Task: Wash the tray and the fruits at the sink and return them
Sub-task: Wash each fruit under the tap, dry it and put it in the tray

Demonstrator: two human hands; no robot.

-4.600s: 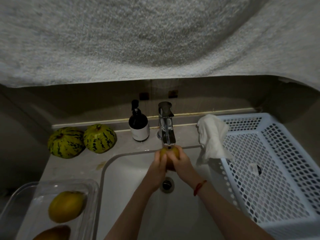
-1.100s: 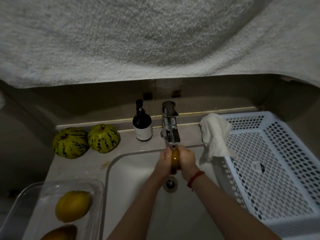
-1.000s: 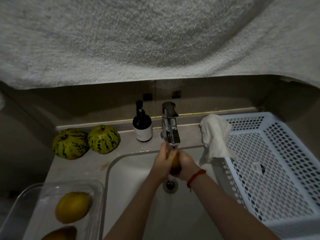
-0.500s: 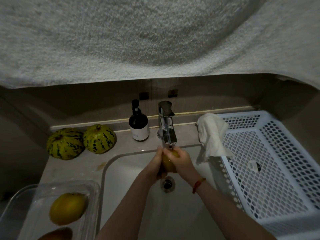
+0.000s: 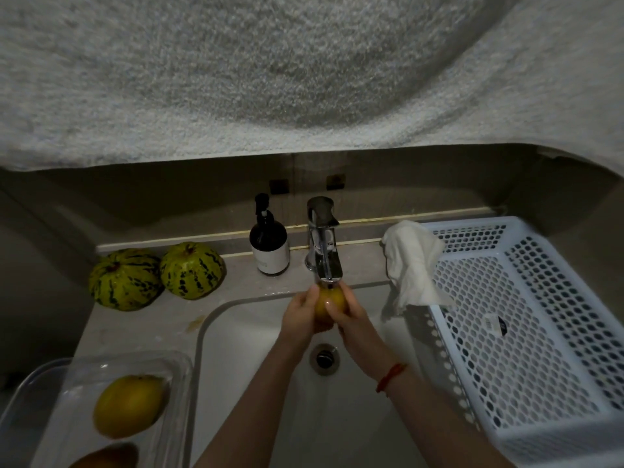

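Note:
Under the chrome faucet, over the white sink, both my hands hold a yellow mango. My left hand cups its left side and my right hand wraps its right side, thumb across the front. A clear plastic tray sits on the counter at the lower left. Inside it lie a second mango and, cut by the frame's bottom edge, a third mango. Two striped green melons rest on the counter behind the tray.
A dark soap pump bottle stands left of the faucet. A white cloth hangs over the rim of a white perforated basket on the right. The drain lies below my hands. A grey towel fills the top of the view.
My hands have kept turning and rubbing the mango under the spout; the mango now shows upright between them. Nothing else has moved.

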